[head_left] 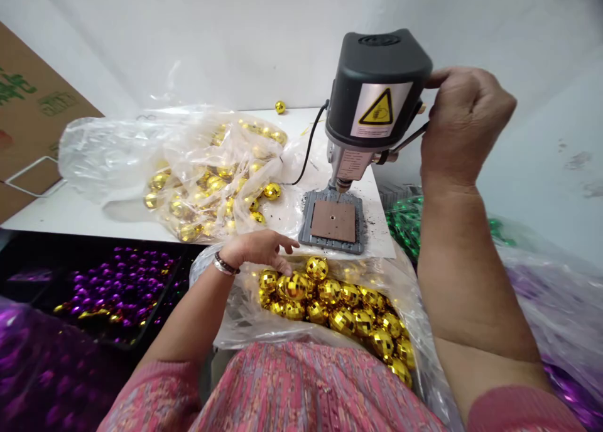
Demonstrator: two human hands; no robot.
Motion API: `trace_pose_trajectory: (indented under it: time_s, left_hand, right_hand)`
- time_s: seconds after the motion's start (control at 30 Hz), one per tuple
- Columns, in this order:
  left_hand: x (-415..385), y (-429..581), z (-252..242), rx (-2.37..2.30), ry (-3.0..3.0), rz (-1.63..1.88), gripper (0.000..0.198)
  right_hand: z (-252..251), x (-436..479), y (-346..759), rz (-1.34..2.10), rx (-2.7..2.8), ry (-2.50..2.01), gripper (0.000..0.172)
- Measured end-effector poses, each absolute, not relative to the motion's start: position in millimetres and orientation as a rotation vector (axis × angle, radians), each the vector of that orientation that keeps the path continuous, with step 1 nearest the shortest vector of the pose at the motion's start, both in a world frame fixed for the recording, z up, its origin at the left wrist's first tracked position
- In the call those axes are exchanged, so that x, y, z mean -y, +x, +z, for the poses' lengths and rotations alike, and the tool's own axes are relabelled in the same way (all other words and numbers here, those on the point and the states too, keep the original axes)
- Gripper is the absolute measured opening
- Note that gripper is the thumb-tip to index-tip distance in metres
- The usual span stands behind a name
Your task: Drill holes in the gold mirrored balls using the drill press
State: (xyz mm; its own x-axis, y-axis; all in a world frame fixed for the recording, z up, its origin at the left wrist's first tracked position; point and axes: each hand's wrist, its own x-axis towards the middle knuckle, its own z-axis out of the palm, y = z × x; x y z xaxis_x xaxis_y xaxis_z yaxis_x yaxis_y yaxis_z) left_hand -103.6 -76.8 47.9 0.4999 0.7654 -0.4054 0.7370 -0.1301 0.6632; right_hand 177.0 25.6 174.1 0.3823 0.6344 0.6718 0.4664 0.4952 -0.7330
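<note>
A small black bench drill press stands on the white table, its bit above a brown plate with a hole in it. My right hand is closed at the press's side, around its feed handle; the fingertips are partly hidden. My left hand hovers over shiny gold mirror balls heaped in a clear plastic bag at my lap. Its fingers are apart and the thumb is close to one ball; I cannot tell whether they touch. No ball sits on the brown plate.
Another clear bag of gold balls lies on the table, left of the press. One loose gold ball rests by the wall. Purple balls fill a black crate below left; green balls are at right. A cardboard box stands left.
</note>
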Motion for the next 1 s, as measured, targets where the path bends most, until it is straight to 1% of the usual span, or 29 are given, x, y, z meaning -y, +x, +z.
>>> trace_pose_trajectory:
  time_s: [0.07, 0.13, 0.2, 0.27, 0.37, 0.43, 0.57, 0.67, 0.8, 0.9, 1.0]
  left_hand:
    - [65.0, -109.4, 48.4, -1.445, 1.909, 0.211, 0.044]
    - [43.6, -108.9, 43.5, -1.756, 1.946, 0.392, 0.033]
    - [19.0, -106.1, 35.6, -2.021, 1.924, 0.505, 0.039]
    - [-3.1, -104.1, 27.9, -2.155, 1.845, 0.541, 0.044]
    - [-26.8, -104.4, 20.0, -2.238, 1.720, 0.564, 0.034]
    - [-36.8, -105.7, 16.2, -2.273, 1.644, 0.603, 0.034]
    - [-43.5, -106.0, 5.1, -2.216, 1.515, 0.688, 0.031]
    - [-37.9, -103.0, -4.1, -2.122, 1.439, 0.705, 0.033]
    - [-26.3, -97.3, -3.5, -1.936, 1.372, 0.769, 0.032]
    - [-17.1, -91.6, 8.6, -1.821, 1.376, 0.914, 0.038]
    - [-6.8, -80.9, 20.6, -1.496, 1.312, 0.933, 0.047]
  right_hand:
    - [172.5, -27.0, 178.3, 0.139, 1.246, -1.111, 0.042]
    - [170.9, -27.9, 179.8, 0.128, 1.251, -1.085, 0.041]
    - [169.2, -28.2, 181.4, 0.125, 1.266, -1.055, 0.041]
    - [167.5, -27.9, 182.9, 0.123, 1.287, -1.023, 0.041]
    - [165.6, -28.0, 184.7, 0.123, 1.309, -1.005, 0.040]
    - [164.6, -28.7, 185.6, 0.111, 1.325, -1.009, 0.040]
    - [162.3, -29.8, 186.3, 0.092, 1.341, -0.991, 0.041]
    - [161.2, -27.8, 184.8, 0.109, 1.332, -0.982, 0.042]
    - [162.6, -23.3, 181.3, 0.093, 1.304, -0.994, 0.041]
    - [163.2, -23.5, 180.5, 0.092, 1.300, -0.988, 0.040]
    - [162.4, -25.1, 180.8, 0.093, 1.314, -0.987, 0.041]
